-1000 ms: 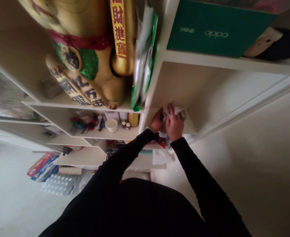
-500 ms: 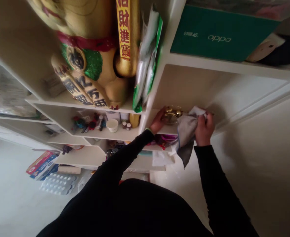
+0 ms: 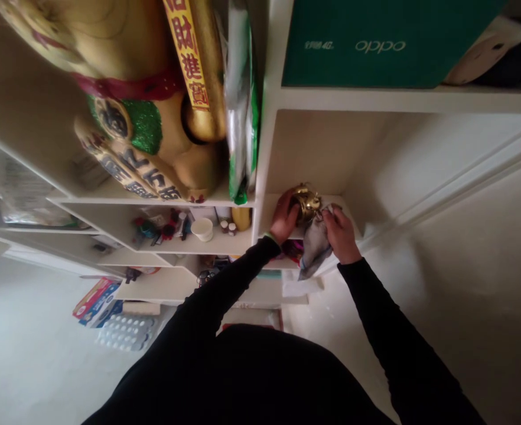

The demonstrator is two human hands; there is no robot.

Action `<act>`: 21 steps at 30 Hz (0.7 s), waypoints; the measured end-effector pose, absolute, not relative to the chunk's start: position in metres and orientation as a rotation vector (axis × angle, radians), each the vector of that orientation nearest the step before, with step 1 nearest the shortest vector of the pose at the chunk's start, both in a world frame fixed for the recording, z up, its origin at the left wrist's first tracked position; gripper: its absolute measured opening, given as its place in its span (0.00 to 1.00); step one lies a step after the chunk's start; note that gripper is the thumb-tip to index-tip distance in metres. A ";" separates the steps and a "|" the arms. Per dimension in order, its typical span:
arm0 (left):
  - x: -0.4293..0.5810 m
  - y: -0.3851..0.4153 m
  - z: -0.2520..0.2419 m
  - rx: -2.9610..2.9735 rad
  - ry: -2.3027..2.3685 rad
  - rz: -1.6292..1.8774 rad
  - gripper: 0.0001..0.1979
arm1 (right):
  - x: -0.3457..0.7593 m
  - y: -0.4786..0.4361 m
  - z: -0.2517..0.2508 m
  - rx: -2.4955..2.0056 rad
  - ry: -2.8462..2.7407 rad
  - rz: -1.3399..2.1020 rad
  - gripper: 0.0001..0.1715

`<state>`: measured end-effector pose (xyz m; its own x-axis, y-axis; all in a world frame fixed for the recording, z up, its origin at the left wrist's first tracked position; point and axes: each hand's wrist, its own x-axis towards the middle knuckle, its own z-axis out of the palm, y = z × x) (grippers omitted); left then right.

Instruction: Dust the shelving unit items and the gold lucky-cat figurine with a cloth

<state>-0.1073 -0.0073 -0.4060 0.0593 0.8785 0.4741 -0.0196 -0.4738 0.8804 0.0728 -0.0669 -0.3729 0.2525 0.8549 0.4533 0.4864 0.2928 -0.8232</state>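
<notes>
My left hand (image 3: 283, 217) grips a small round golden object (image 3: 307, 202) that rests on a white shelf (image 3: 349, 221). Just to the right of it, my right hand (image 3: 341, 234) is closed on a grey cloth (image 3: 313, 250). The cloth touches the golden object and hangs down over the shelf's front edge. Both arms are in black sleeves.
A big golden cat figure (image 3: 145, 106) with a red collar fills the compartment to the left, with green-and-white packets (image 3: 239, 106) beside it. A green box (image 3: 375, 44) lies on the shelf above. Lower shelves hold a white cup (image 3: 202, 228) and small bottles. Boxes and blister packs (image 3: 125, 332) lie on the floor.
My right hand drew the cloth off to the right, baring the golden object, then came back left with the cloth against it. My left hand kept its hold.
</notes>
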 end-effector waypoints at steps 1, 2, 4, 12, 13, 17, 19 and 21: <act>-0.107 -0.010 -0.404 1.573 0.880 1.498 0.36 | 0.075 -0.067 -0.371 -1.348 -1.396 0.406 0.22; -0.107 -0.013 -0.401 1.559 0.879 1.480 0.41 | 0.077 -0.065 -0.368 -1.348 -1.393 0.410 0.23; -0.107 -0.015 -0.397 1.548 0.879 1.448 0.51 | 0.081 -0.055 -0.360 -1.353 -1.354 0.404 0.24; -0.111 -0.014 -0.389 1.642 0.802 1.440 0.53 | 0.070 0.017 -0.319 -1.227 -1.612 0.502 0.25; -0.112 -0.014 -0.389 1.653 0.797 1.435 0.52 | 0.068 0.020 -0.317 -1.214 -1.685 0.525 0.25; -0.113 -0.016 -0.390 1.681 0.835 1.419 0.52 | 0.067 0.008 -0.321 -1.196 -1.784 0.468 0.26; -0.114 -0.016 -0.392 1.674 0.856 1.412 0.53 | 0.069 -0.003 -0.327 -1.192 -1.798 0.392 0.29; -0.114 -0.016 -0.393 1.664 0.865 1.389 0.55 | 0.070 -0.014 -0.333 -1.188 -1.789 0.332 0.32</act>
